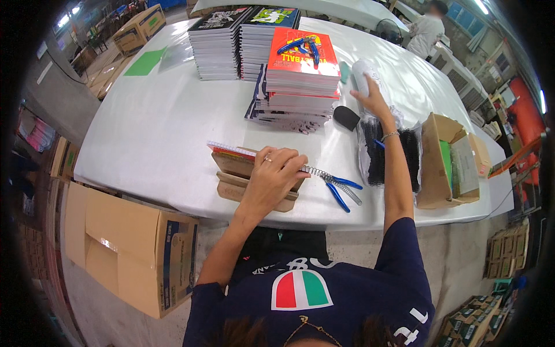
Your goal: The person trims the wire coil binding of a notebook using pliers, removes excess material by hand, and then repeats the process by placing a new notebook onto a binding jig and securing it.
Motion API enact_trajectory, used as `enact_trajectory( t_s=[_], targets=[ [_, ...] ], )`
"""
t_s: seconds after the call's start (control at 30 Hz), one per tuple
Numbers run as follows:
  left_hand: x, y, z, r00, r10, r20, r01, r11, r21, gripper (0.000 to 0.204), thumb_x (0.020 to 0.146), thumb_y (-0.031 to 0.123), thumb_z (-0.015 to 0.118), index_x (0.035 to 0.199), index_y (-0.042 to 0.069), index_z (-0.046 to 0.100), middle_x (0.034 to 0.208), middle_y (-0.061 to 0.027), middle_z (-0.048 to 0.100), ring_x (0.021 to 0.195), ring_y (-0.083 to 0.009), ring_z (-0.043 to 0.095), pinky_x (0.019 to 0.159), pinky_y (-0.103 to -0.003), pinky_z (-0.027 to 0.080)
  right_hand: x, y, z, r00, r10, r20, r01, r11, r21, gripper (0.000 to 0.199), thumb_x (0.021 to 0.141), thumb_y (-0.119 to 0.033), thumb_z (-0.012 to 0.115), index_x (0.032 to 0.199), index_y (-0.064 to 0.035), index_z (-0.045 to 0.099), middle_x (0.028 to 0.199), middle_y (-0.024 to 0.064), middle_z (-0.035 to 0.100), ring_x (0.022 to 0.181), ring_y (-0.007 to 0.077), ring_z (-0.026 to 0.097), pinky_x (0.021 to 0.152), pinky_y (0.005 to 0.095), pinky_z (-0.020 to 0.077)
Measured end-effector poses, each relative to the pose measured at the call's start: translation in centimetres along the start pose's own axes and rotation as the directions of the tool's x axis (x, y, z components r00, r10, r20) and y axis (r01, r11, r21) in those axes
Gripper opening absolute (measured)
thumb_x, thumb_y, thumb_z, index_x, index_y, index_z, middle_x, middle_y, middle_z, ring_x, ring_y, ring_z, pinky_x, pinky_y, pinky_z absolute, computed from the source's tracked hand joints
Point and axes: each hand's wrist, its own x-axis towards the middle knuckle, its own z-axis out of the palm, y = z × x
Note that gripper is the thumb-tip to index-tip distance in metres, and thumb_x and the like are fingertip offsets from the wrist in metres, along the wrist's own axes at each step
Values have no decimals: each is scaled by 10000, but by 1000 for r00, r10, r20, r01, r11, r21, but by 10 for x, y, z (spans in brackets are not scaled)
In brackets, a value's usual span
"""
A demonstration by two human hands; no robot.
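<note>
My left hand is closed over the top edge of a notebook that stands in a slotted wooden holder near the table's front edge. A loose metal spiral coil sticks out to the right from under my fingers. Beside the coil lie blue-handled pliers. My right hand reaches far over the table with its fingers spread, holding nothing visible. It is nearest to a white plastic-wrapped roll. Black spiral coils lie in a pile under my right forearm.
Red-covered notebooks are stacked mid-table, with blue-handled cutters on top. Taller stacks of dark notebooks stand behind. At right is an open cardboard box. A larger carton stands left of me. A black rounded piece lies mid-table.
</note>
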Motion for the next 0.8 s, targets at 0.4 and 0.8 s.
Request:
enact_trajectory(
  t_s=[0.4, 0.8],
  targets=[
    [-10, -11, -6, 1000, 15, -16, -15, 1000, -3, 225, 828, 269, 686, 974, 106, 633, 987, -30, 592, 947, -208, 575, 970, -390, 395, -75, -87, -10, 943, 144, 300, -281, 825, 490, 601, 885, -271, 681, 1412, -109, 444, 1185, 143, 581, 943, 214, 639, 806, 300, 524],
    [-15, 8, -9, 915, -369, -159, 392, 908, 145, 368, 714, 350, 806, 964, 143, 633, 1279, -60, 464, 1342, -280, 339, 1101, -642, 122, -108, -196, -35, 575, -479, 663, -355, 585, 729, 675, 938, -453, 592, 1421, -38, 368, 1368, 101, 431, 1150, 166, 508, 912, 295, 484]
  ],
)
